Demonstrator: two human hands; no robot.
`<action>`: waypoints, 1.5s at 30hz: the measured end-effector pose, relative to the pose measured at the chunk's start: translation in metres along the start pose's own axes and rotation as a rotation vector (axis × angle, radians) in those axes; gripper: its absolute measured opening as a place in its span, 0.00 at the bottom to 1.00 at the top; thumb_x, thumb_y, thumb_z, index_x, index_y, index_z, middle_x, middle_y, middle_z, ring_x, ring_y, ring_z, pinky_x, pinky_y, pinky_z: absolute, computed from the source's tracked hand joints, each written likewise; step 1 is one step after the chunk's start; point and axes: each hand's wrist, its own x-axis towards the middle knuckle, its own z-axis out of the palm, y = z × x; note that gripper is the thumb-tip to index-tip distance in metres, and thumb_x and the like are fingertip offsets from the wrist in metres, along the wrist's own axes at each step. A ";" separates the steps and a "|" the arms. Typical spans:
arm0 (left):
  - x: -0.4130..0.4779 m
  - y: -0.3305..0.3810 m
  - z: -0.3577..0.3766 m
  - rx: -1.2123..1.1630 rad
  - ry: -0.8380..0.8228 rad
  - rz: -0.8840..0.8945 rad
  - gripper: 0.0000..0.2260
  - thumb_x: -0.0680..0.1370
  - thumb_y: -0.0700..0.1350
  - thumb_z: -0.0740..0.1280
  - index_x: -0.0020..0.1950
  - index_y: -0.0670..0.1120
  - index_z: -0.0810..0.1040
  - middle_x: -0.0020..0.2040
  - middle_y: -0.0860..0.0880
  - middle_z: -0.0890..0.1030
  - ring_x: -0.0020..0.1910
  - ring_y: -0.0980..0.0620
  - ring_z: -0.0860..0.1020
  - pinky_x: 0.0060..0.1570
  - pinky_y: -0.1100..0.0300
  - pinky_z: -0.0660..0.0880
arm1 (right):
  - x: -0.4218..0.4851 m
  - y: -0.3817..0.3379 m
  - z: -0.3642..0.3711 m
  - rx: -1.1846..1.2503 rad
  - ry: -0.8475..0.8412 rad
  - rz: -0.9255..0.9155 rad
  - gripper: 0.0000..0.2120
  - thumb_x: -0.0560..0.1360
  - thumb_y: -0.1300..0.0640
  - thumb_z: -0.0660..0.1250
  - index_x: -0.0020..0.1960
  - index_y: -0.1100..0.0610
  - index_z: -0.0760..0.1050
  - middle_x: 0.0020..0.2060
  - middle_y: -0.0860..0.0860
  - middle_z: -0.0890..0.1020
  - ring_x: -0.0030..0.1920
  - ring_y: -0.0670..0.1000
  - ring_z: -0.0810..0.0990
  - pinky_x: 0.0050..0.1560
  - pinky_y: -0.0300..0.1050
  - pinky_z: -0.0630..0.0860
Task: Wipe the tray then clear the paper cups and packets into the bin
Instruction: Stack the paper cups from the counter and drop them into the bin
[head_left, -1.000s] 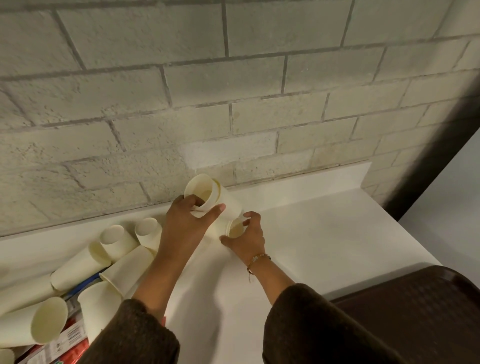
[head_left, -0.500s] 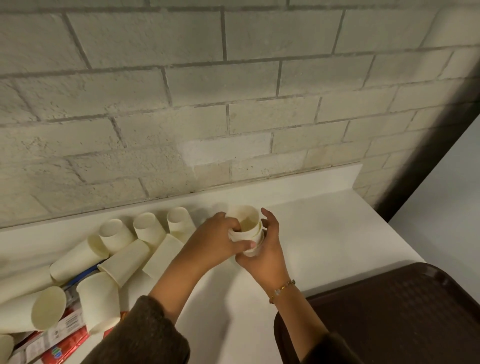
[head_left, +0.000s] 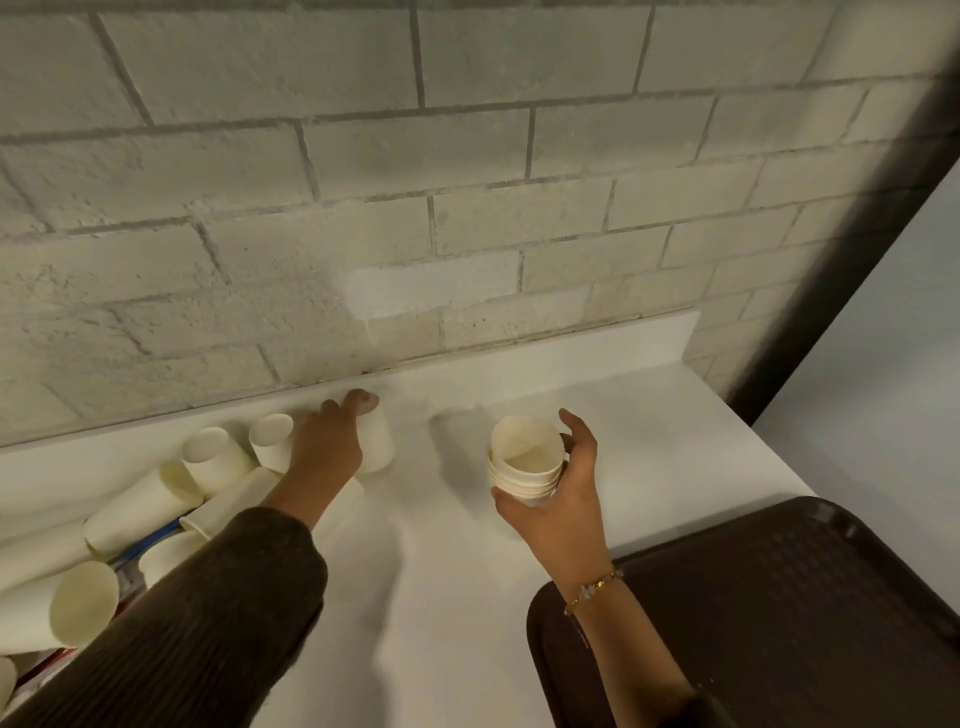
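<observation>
My right hand (head_left: 558, 499) holds a stack of nested cream paper cups (head_left: 525, 462) upright above the white counter (head_left: 649, 441). My left hand (head_left: 327, 447) reaches to the back of the counter and wraps over a single paper cup (head_left: 378, 441) lying beside the wall. Several more paper cups (head_left: 213, 460) lie tipped in a heap at the left. Coloured packets (head_left: 132, 569) peek out from under that heap. The dark brown tray (head_left: 810, 613) sits at the lower right, partly under my right forearm.
A pale brick wall (head_left: 467, 182) rises right behind the counter. The counter ends at the right edge, beside a dark vertical strip (head_left: 841, 249) and a pale surface (head_left: 893, 374). No bin is in view.
My hands have parted. The left one went left and back to a lone cup; the right one now holds the nested stack alone, a little further right.
</observation>
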 end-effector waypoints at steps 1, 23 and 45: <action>0.002 0.003 0.003 -0.027 0.000 0.016 0.28 0.70 0.40 0.71 0.68 0.51 0.64 0.58 0.41 0.74 0.53 0.40 0.76 0.53 0.48 0.75 | -0.002 -0.001 -0.003 -0.006 -0.004 -0.002 0.47 0.59 0.58 0.80 0.69 0.46 0.55 0.55 0.44 0.68 0.52 0.44 0.75 0.45 0.23 0.72; -0.120 0.252 -0.003 -1.742 -0.225 -0.283 0.20 0.76 0.44 0.63 0.67 0.48 0.63 0.51 0.49 0.74 0.45 0.53 0.75 0.43 0.58 0.73 | -0.079 0.006 -0.181 -0.248 0.356 -0.083 0.25 0.62 0.59 0.78 0.56 0.48 0.74 0.59 0.46 0.71 0.57 0.28 0.67 0.50 0.19 0.66; -0.412 0.524 0.068 -1.246 -1.421 0.209 0.27 0.73 0.37 0.70 0.65 0.60 0.67 0.62 0.48 0.72 0.59 0.47 0.77 0.53 0.52 0.79 | -0.293 0.077 -0.474 -0.428 0.916 0.305 0.30 0.59 0.53 0.80 0.59 0.52 0.72 0.56 0.43 0.70 0.53 0.38 0.69 0.50 0.24 0.67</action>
